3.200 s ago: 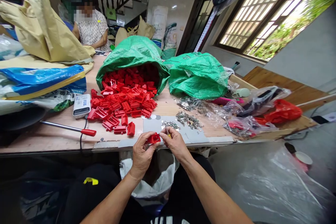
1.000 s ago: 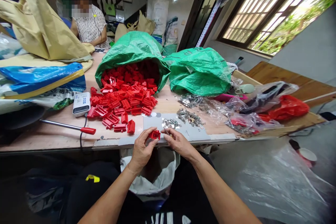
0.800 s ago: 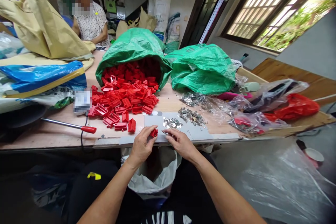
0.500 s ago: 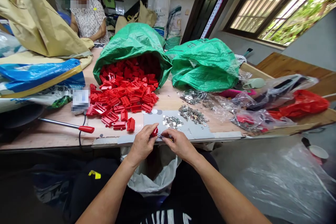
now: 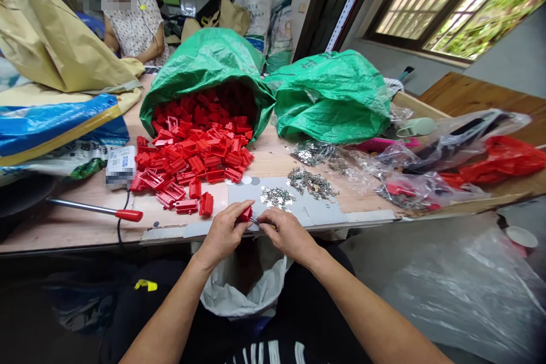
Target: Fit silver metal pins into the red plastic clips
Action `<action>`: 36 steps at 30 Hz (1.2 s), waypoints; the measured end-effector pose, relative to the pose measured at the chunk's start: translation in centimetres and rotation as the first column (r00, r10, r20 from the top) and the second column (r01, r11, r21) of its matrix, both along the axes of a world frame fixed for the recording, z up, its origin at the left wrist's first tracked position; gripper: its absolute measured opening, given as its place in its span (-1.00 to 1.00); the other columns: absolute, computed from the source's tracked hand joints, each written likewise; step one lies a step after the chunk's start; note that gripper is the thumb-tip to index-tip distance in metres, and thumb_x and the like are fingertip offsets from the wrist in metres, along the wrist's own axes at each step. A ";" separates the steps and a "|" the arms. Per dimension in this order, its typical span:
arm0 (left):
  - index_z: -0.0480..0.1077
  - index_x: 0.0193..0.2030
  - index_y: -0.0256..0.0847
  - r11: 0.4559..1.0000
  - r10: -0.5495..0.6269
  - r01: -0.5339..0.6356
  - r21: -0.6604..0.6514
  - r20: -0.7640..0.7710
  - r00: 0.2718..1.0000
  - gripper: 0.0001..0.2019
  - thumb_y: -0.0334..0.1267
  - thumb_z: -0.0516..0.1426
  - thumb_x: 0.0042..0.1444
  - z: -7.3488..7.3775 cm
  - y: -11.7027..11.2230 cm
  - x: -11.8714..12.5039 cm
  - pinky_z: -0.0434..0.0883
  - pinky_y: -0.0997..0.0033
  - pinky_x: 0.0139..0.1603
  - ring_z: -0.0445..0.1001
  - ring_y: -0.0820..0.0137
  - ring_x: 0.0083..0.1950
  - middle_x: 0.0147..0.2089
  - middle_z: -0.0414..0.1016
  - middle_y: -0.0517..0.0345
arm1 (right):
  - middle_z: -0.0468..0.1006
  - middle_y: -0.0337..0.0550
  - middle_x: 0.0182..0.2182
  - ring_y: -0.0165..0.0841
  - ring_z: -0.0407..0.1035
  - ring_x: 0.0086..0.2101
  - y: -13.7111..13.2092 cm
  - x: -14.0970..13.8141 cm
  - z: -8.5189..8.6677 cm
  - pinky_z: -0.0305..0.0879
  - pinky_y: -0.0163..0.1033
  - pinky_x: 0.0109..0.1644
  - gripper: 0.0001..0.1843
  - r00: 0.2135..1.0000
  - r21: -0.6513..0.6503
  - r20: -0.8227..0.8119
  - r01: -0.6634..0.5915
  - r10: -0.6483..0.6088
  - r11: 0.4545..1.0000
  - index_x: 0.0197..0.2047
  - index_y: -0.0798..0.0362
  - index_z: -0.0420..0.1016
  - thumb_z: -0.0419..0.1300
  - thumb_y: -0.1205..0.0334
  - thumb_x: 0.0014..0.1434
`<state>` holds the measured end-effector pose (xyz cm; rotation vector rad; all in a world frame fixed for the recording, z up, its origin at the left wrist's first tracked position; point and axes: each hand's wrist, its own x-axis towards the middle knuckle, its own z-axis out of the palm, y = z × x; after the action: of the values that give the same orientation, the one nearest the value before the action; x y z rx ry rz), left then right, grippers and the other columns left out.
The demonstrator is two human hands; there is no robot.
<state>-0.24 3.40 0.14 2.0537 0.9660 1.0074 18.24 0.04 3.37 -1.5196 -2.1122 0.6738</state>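
Note:
My left hand [image 5: 225,234] is closed, thumb and fingers pinching a small red plastic housing [image 5: 245,214] just over the table's front edge. From the right, my right hand [image 5: 286,232] grips a thin metal-shafted tool [image 5: 255,220]; its tip meets the housing, and most of its handle is hidden in my fingers. Just beyond my hands, small shiny metal pieces [image 5: 277,198] lie on a grey sheet [image 5: 313,211], with a second heap of metal parts [image 5: 313,183] to their right. More red housings [image 5: 187,153] spill out of a green woven sack [image 5: 205,57] on the left.
An open white sack [image 5: 243,298] hangs below the table edge between my legs. A red-handled metal lever [image 5: 128,215] juts in at left. Another green sack [image 5: 333,96] and plastic bags [image 5: 409,193] fill the right side. A person [image 5: 136,28] sits across the table.
The view has shifted slightly, so the table's contents sit a little differently in frame. Both hands keep their grips, the tool still at the red housing.

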 end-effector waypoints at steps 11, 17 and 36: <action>0.30 0.15 -0.07 1.000 -0.005 0.004 -0.025 -0.009 1.000 -0.53 -0.46 0.11 0.08 -0.1 0.0 -0.1 0.40 0.24 0.06 0.45 0.30 0.02 -0.01 0.49 0.07 | 0.50 -0.14 -0.31 -0.33 0.37 -0.26 0.1 0.1 0.1 0.25 -0.24 -0.16 -0.83 1.000 -0.017 0.026 -0.009 0.010 1.000 -0.24 0.03 0.48 0.11 0.43 0.15; 0.33 0.12 -0.08 1.000 0.013 -0.013 0.001 -0.016 1.000 -0.53 -0.48 0.10 0.06 -0.1 -0.1 0.1 0.43 0.26 0.03 0.47 0.29 -0.01 -0.04 0.51 0.08 | 0.47 -0.10 -0.29 -0.30 0.38 -0.25 -0.6 -1.2 0.8 0.25 -0.24 -0.19 -0.85 0.976 0.018 0.214 0.046 -0.049 0.999 -0.23 0.04 0.44 0.08 0.41 0.20; 0.38 0.00 -0.13 0.991 0.130 -0.124 -0.051 0.132 0.983 -0.66 -0.42 0.16 0.05 -0.5 -2.0 -0.3 0.38 0.32 -0.03 0.47 0.34 -0.08 -0.08 0.52 0.09 | 0.42 -0.10 -0.19 -0.31 0.34 -0.15 -2.3 -1.5 0.0 0.23 -0.22 -0.05 -0.79 0.993 0.035 0.009 0.120 -0.121 0.992 -0.09 0.03 0.39 0.01 0.34 0.25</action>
<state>-0.55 1.37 -0.39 1.8823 1.0488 1.1658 16.76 -2.23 3.40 -1.6210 -2.0108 0.5839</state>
